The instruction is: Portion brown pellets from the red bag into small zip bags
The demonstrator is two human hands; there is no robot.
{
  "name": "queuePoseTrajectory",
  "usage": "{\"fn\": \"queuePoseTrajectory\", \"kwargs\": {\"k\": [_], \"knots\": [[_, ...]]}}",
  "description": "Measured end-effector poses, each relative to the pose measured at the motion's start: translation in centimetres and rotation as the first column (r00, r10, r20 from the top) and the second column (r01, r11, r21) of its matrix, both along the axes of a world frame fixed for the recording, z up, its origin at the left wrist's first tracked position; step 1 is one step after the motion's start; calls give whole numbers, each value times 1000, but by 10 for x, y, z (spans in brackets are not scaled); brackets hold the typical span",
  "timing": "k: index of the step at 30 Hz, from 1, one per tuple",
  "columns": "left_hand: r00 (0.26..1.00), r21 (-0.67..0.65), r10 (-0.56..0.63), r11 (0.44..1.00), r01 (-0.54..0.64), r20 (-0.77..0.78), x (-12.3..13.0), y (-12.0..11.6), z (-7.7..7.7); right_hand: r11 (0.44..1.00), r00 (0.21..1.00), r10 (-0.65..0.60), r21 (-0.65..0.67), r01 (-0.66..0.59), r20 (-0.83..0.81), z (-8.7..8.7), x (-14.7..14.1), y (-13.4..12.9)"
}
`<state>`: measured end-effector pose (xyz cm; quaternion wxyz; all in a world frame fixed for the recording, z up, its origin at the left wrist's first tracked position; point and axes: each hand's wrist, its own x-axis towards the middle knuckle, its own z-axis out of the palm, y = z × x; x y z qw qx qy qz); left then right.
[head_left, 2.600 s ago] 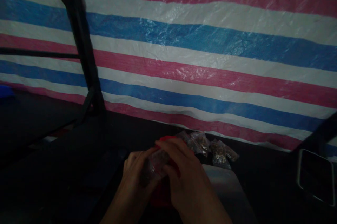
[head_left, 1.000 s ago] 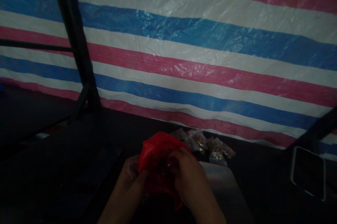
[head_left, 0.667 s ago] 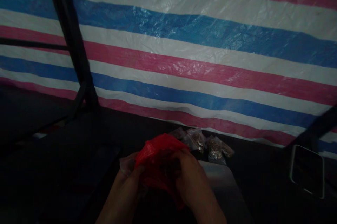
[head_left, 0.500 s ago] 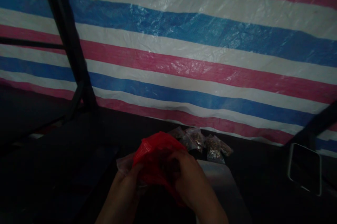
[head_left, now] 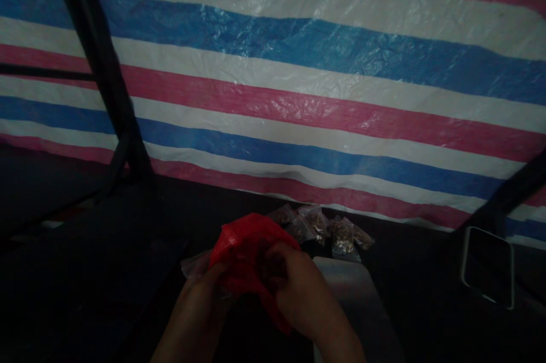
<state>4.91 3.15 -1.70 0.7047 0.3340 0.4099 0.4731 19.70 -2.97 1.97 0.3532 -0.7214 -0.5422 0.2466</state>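
A red plastic bag (head_left: 249,238) is held in front of me with its mouth spread. My left hand (head_left: 202,292) is closed on its left edge, the thumb over the rim. A clear plastic bag (head_left: 195,265) sticks out behind that same hand. On the other side, my right hand (head_left: 294,280) reaches into the bag's mouth with its fingers curled. Shadow hides what the right fingers hold, if anything. Several small zip bags (head_left: 318,223) with brownish contents lie on the dark surface just beyond the red bag.
A flat silvery panel (head_left: 350,283) lies right of my right hand. A phone-like device with a pale frame (head_left: 488,266) stands farther right. Striped plastic sheeting (head_left: 298,78) hangs behind, with a dark post (head_left: 104,78) at left. The scene is very dim.
The view has shifted slightly, moving everything a little left in the picture. My right hand stays inside the red bag's mouth, and the left still grips its edge.
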Motion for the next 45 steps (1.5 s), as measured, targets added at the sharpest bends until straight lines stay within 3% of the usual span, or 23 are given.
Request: {"fn": "queuePoseTrajectory", "kwargs": {"k": [4, 9, 13, 18, 22, 29, 33, 36, 38, 45], "knots": [[999, 42, -17, 999, 19, -43, 0, 2, 4, 998, 992, 51, 52, -45, -119, -1, 2, 0], [963, 341, 100, 940, -9, -250, -2, 8, 9, 992, 962, 75, 122, -44, -262, -1, 11, -1], [911, 465, 134, 883, 69, -390, -8, 11, 2, 981, 960, 75, 191, -23, -270, 9, 17, -4], [886, 480, 82, 861, 168, -457, -14, 12, -9, 979, 937, 95, 202, -26, -337, 20, 20, -8], [883, 466, 74, 868, 172, -463, -17, 10, -9, 986, 920, 78, 166, -14, -384, 20, 22, -10], [919, 482, 65, 865, 143, -388, -16, 10, -1, 957, 859, 233, 266, -119, -455, 34, -1, -6], [894, 503, 71, 845, 182, -443, -19, 13, -8, 956, 896, 215, 271, -112, -389, 38, -24, 0], [877, 544, 54, 802, 247, -478, -23, 16, -17, 971, 968, 141, 221, -95, -206, 38, -34, 4], [873, 561, 67, 789, 250, -483, -24, 16, -21, 965, 983, 163, 222, -141, -85, 38, -37, 6], [898, 463, -49, 844, 271, -437, -22, 13, -10, 926, 969, 237, 286, -248, 73, 38, -40, 10]]}}
